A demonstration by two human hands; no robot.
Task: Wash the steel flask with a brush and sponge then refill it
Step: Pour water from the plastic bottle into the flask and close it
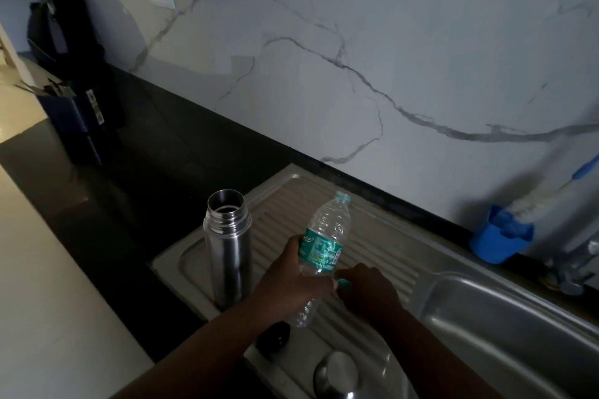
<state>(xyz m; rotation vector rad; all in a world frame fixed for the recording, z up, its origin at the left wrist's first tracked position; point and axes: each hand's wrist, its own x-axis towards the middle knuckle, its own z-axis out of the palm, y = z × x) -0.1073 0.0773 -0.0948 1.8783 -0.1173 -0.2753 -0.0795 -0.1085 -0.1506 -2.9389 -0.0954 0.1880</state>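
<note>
The steel flask (227,246) stands upright and open on the left of the sink's ribbed drainboard (382,236). My left hand (291,275) grips a clear plastic water bottle (324,243) with a green label, tilted, its neck pointing up and away, just right of the flask. My right hand (369,291) is beside the bottle's lower half and pinches a small teal cap (344,284). The flask's black stopper (274,335) and steel cup lid (337,372) lie on the drainboard near my forearms.
A blue holder (497,241) with a bottle brush (531,201) stands at the back right by the tap (570,272). The sink basin (505,324) is to the right. A dark utensil stand (77,100) sits far left on the black counter.
</note>
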